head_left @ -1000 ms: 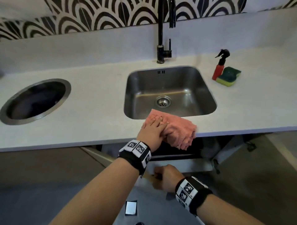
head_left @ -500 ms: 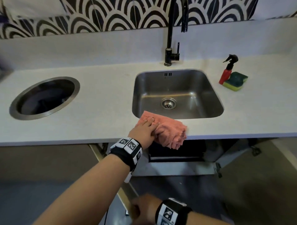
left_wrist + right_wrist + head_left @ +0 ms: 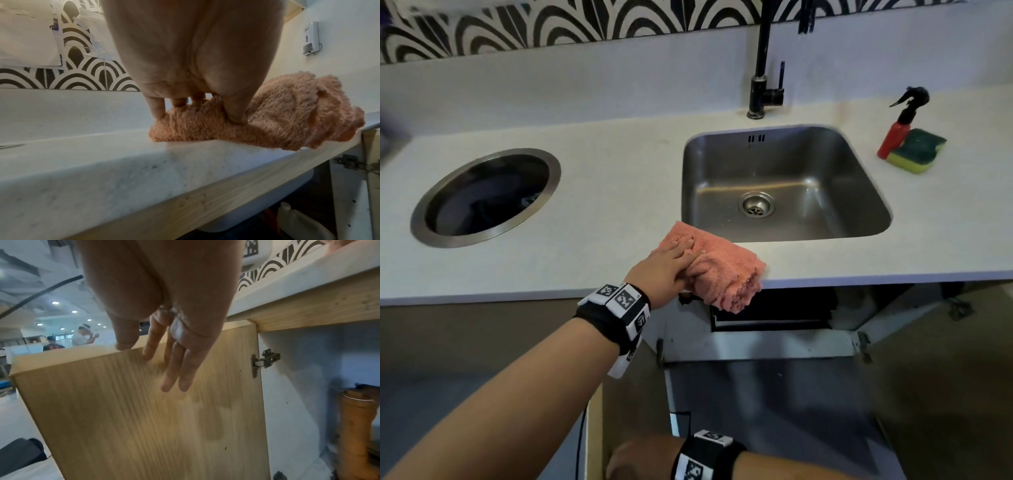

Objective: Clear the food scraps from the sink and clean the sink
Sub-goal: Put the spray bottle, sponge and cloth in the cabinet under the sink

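The left hand (image 3: pixel 669 263) presses a pink cloth (image 3: pixel 717 270) at mid-frame on the desk (image 3: pixel 599 192), just before the sink (image 3: pixel 784 185); its fingers curl into the pile, a loose grip. The cloth looks soft, light and floppy, one end drooping over the edge, so bunch it from the top. The right hand (image 3: pixel 164 331), fingers straight, rests on the open cupboard door (image 3: pixel 144 418), holding nothing.
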The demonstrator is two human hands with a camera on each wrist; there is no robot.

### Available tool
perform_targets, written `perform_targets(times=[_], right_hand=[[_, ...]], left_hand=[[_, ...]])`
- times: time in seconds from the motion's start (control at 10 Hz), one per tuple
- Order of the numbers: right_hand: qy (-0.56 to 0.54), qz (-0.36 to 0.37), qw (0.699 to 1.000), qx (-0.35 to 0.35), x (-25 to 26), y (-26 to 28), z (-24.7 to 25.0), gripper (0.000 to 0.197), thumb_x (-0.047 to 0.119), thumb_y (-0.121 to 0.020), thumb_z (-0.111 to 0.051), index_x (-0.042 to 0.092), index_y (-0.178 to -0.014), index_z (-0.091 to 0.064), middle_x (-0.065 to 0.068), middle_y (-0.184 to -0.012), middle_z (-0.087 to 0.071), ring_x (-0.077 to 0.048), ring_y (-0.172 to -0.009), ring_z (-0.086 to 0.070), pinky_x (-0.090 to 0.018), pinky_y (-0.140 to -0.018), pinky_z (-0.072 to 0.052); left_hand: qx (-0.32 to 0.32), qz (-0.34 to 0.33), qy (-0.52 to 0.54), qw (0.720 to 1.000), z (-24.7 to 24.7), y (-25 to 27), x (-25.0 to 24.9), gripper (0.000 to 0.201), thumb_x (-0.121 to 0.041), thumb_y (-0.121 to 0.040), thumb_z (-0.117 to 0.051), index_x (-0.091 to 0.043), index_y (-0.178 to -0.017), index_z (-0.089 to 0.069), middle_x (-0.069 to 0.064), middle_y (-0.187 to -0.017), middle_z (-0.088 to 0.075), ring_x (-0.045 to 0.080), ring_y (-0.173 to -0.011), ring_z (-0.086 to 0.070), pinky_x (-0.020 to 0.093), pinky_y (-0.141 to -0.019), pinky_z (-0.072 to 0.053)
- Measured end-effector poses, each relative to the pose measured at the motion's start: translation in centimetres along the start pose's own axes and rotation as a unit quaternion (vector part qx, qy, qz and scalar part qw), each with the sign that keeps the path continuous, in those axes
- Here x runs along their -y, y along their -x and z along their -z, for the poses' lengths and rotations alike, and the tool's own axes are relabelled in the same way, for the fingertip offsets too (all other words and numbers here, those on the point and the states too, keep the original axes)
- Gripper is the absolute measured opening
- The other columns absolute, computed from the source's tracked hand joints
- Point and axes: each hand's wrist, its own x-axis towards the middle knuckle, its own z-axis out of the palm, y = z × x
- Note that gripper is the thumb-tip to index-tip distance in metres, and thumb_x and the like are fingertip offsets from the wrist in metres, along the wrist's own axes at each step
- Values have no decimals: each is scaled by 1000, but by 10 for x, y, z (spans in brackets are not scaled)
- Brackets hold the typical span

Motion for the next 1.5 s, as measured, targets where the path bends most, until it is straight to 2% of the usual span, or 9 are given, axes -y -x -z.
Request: perform_targets(times=[0.2,0.3,0.5,0.6,0.8,1.1,1.3,1.4,1.5], right_hand=[[-218,-152,964,33,0,132,150,21,25,-91,-51,16,-106,-63,-5,-106,-65,-29,-104,-61,-39,-91,-48],[-144,-121,982,-16,-59,194,229,28,13,-95,-50,12,-119,-63,-8,-128,-59,-24,-117,-54,-31,-100,-41],[-453,-211,824,-268,-131,257,294,10,28,-95,-54,22,-88,-58,-2,-91,-65,-20,-77,-63,-45,-84,-53],[-550,-213,731,-342,-152,288,332,32,48,-98,-32,28,-104,-56,-1,-103,-66,-22,-76,-67,-36,-86,-46],[-631,-146,688,-327,-171,343,346,56,47,-78,-59,38,-129,-40,-4,-124,-59,-26,-99,-64,-38,-84,-52],[-660,-132,595,-440,-235,424,327,43,-6,-80,-66,-3,-121,-55,-27,-116,-64,-37,-105,-63,-47,-91,-50],[-675,-137,588,-424,-271,464,309,39,-7,-78,-66,2,-114,-57,-19,-108,-67,-31,-97,-65,-44,-89,-51],[-708,-134,553,-418,-281,469,303,28,-12,-86,-52,5,-106,-59,-15,-102,-69,-26,-89,-66,-39,-84,-53],[-745,-127,501,-422,-292,460,299,32,-14,-84,-52,5,-109,-61,-15,-97,-71,-27,-87,-67,-41,-82,-53]], left_hand=[[-15,9,11,1000,-4,7,26,62,-30,-92,-53,-35,-147,-24,-9,-158,-17,16,-146,-14,34,-118,-16],[-47,-2,29,998,-12,5,30,60,-25,-87,-56,-28,-144,-36,-3,-154,-28,22,-143,-24,39,-117,-22],[-140,-5,38,989,-23,8,13,46,-10,-74,-59,-13,-120,-60,9,-132,-55,32,-123,-48,43,-106,-37],[-166,-2,43,985,-31,11,-3,41,-10,-75,-65,-14,-115,-63,7,-127,-58,31,-117,-50,42,-102,-41],[-180,-104,51,977,-54,14,-77,36,-17,-70,-59,-23,-105,-63,-2,-113,-61,25,-105,-52,37,-95,-44],[-73,-144,208,965,-97,-7,-173,58,-46,-76,-62,-32,-130,-48,-10,-136,-43,5,-128,-38,25,-110,-32],[44,149,413,897,-123,-29,-198,107,-67,-61,-69,-21,-146,-21,-3,-146,-29,17,-134,-36,34,-111,-34],[225,207,497,812,-134,-40,-206,95,-61,-72,-68,-26,-147,-21,-9,-132,-46,20,-123,-47,30,-88,-49],[289,219,593,718,-151,-52,-209,67,-52,-70,-72,-23,-128,-52,-1,-110,-64,19,-88,-65,26,-60,-53]])
